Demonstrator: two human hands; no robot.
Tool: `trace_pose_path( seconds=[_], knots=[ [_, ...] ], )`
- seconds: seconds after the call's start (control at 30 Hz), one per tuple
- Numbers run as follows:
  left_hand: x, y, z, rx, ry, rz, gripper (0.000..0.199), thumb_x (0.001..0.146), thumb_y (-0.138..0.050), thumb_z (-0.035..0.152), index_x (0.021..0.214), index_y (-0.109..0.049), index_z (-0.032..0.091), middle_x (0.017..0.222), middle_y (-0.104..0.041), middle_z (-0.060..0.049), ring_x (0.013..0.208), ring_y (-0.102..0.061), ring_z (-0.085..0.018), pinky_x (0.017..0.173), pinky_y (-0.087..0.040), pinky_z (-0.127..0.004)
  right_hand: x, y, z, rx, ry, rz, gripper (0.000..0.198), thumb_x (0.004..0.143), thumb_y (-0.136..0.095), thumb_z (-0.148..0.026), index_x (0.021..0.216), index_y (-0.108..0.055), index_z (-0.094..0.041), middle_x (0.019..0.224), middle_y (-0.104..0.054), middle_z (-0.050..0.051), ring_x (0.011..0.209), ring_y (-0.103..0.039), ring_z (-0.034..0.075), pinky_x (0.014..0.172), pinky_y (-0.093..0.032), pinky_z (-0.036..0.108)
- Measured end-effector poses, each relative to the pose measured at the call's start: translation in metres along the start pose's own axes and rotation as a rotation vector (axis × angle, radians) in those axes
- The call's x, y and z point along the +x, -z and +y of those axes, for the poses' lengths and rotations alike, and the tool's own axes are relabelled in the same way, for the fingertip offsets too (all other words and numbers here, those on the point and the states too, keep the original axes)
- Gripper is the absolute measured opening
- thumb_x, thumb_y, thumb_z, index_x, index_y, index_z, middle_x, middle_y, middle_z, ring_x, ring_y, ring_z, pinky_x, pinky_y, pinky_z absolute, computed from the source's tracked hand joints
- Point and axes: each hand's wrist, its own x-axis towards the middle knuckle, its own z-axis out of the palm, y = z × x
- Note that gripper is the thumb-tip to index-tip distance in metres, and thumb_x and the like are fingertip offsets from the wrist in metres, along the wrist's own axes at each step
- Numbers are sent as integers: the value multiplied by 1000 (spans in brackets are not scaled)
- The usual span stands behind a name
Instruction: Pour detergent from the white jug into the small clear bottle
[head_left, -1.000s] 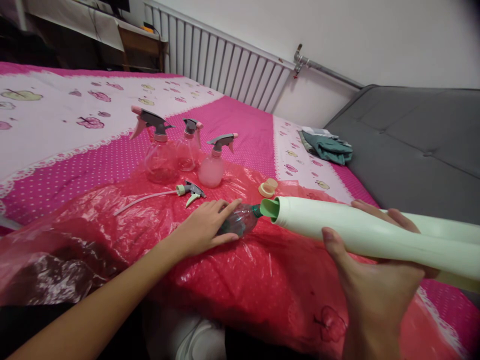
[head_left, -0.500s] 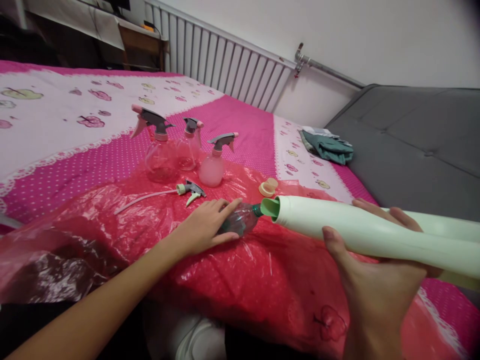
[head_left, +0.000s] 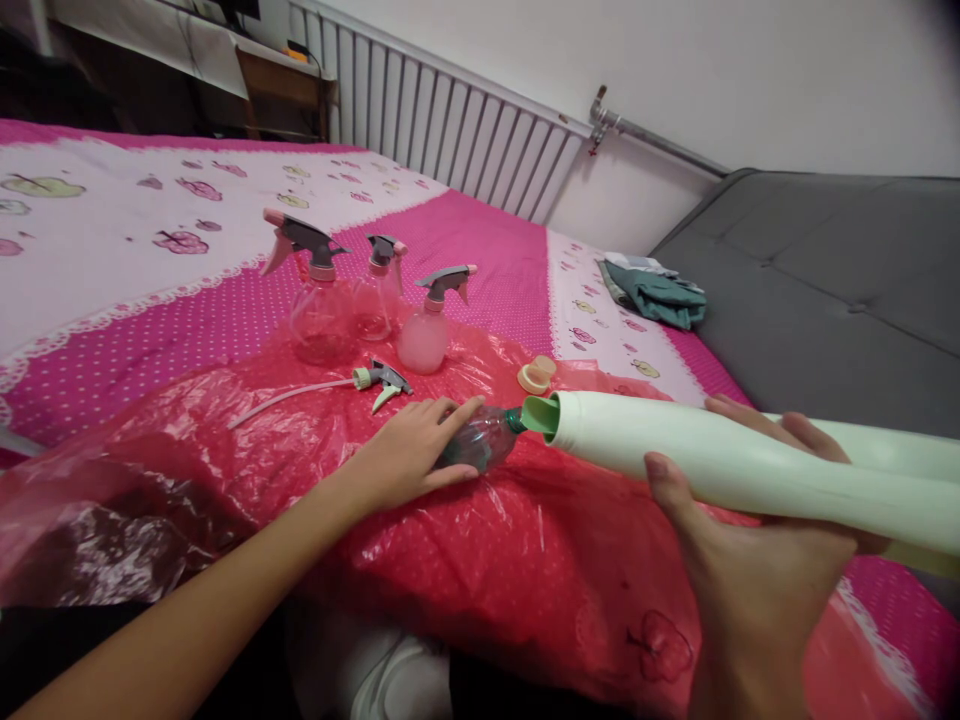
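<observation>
My left hand point(head_left: 424, 450) is closed around a clear bottle point(head_left: 486, 440) with a green neck, tilted low over the red plastic sheet point(head_left: 465, 545). In my right hand point(head_left: 757, 530) is a large pale-green jug point(head_left: 720, 445), held nearly level with its mouth toward the bottle. Its green spout point(head_left: 540, 413) meets the bottle's neck; whether liquid is flowing I cannot tell. Beyond my left hand lies a detached spray head point(head_left: 386, 380) with a long tube. A cream-coloured cap point(head_left: 536, 374) rests on the sheet behind the spout.
Three spray bottles with pink-and-grey heads stand upright at the back, the round pink one point(head_left: 424, 338) nearest. Folded clothes point(head_left: 654, 292) lie by the grey headboard point(head_left: 817, 270). A radiator point(head_left: 442, 105) runs along the wall behind the pink bedspread point(head_left: 480, 240).
</observation>
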Motion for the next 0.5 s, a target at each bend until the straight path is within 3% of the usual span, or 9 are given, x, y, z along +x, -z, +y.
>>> trace_pose_path(
  seconds=[0.5],
  knots=[
    [0,0,0,7,2,-1,68,106,-65,56,162,-46,23,137,-68,-13,118,-70,-31,103,-60,-56,1,-1,0,8,-23,11,68,75,-87,-58,133,-74,-26,140,-69,7,150,-54,32,133,-40,67]
  ],
)
